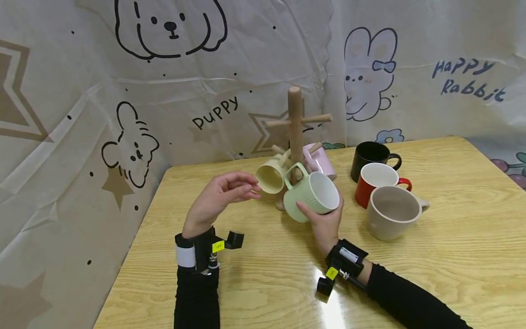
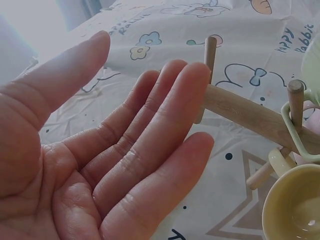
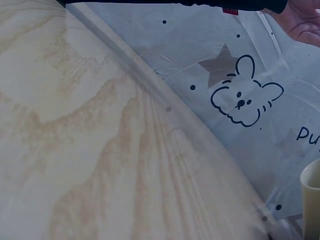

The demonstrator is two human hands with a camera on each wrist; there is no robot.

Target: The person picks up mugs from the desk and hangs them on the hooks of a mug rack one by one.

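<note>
Left hand (image 1: 218, 197): fingers loosely extended, thumb apart, holding nothing, near the yellow mug.
Yellow mug (image 1: 270, 178): hung by its handle on a lower peg, tilted.
Mug tree (image 1: 295, 112): standing upright on the worktop (image 1: 263, 283), 2 upper pegs reaching sideways.
Green mug (image 1: 302, 198): tilted before the post, its handle by a peg; whether threaded, I cannot tell.
Right hand (image 1: 326, 228): curled around the green mug's body.
Pink mug (image 1: 324, 163): behind the green mug, tilted.
Right group: 3 upright mugs, black (image 1: 365, 160) farthest, red (image 1: 363, 191) between, beige (image 1: 388, 221) nearest.
</note>
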